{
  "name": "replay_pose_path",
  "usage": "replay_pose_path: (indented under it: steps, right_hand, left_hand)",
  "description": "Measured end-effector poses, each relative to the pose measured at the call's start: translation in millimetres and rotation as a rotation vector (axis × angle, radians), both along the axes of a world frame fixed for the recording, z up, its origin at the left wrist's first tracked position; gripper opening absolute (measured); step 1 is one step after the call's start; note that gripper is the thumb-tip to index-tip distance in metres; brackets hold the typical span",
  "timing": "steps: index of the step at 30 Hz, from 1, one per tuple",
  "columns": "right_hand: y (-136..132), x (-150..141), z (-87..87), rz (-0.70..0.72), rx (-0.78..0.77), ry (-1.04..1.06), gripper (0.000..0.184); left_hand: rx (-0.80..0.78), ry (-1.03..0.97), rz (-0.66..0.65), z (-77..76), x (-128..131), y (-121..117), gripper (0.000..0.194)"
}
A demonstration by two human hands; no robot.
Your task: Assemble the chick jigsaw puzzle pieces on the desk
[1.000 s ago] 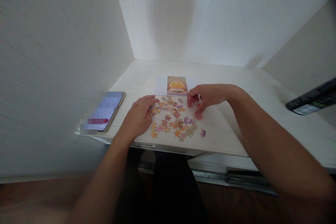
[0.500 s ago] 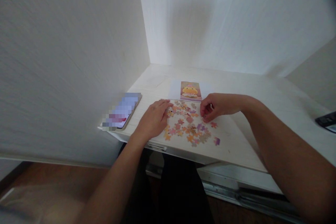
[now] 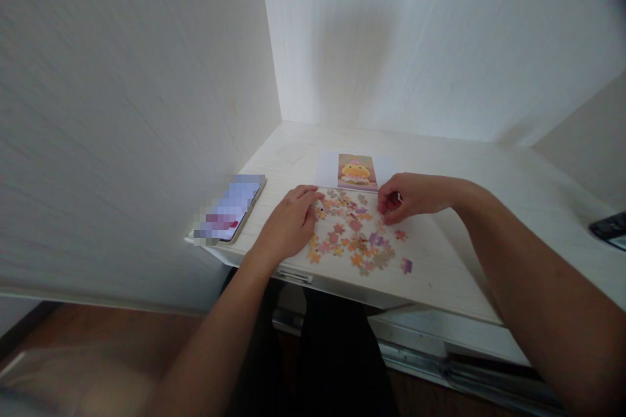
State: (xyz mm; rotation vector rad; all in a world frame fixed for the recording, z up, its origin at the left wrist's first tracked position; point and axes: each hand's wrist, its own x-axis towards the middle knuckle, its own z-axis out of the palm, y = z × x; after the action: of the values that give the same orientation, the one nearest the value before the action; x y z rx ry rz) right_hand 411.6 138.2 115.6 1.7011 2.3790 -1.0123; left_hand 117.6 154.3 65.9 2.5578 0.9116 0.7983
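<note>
Loose jigsaw puzzle pieces [image 3: 359, 244] in orange, pink, purple and beige lie scattered on the white tabletop [image 3: 454, 260]. My left hand [image 3: 292, 221] rests at their left side, its fingers stretched out near the upper-left pieces and gripping nothing. At the right side of the pile, my right hand [image 3: 395, 199] has thumb and fingers pinched together on a small pinkish puzzle piece, mostly hidden by the fingertips. Behind the pile lies a picture card [image 3: 357, 172] showing a yellow figure in a pink hat, on a white sheet [image 3: 327, 166].
A phone [image 3: 232, 208] with a lit, blurred screen lies at the table's left edge beside the side wall [image 3: 147, 111]. Toward the far right sits a dark object [image 3: 609, 229] like a remote. A purple piece [image 3: 406, 266] lies apart near the front edge.
The whole view has shifted slightly. My right hand has lifted a little away from the pieces below its fingertips, still pinched. My left hand stays in place.
</note>
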Motion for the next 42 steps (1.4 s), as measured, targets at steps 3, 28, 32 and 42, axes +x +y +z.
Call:
replay_pose_path:
  steps: [3, 28, 32, 42]
  right_hand:
    - [1.7, 3.0, -0.5, 0.005, -0.014, 0.008, 0.033]
    - [10.6, 8.4, -8.5, -0.058, 0.179, 0.083, 0.028]
    - [16.2, 14.7, -16.5, -0.135, 0.321, 0.122, 0.030]
    - [14.7, 17.2, -26.3, -0.195, 0.322, 0.129, 0.035]
  left_hand:
    - [-0.004, -0.026, -0.004, 0.4, 0.1, 0.3, 0.036]
    - [0.002, -0.019, -0.033, -0.4, 1.2, 0.2, 0.028]
    - [0.017, -0.017, -0.023, -2.7, 2.3, 3.5, 0.027]
    - [0.033, 0.067, 0.011, -10.5, 11.4, 9.7, 0.045]
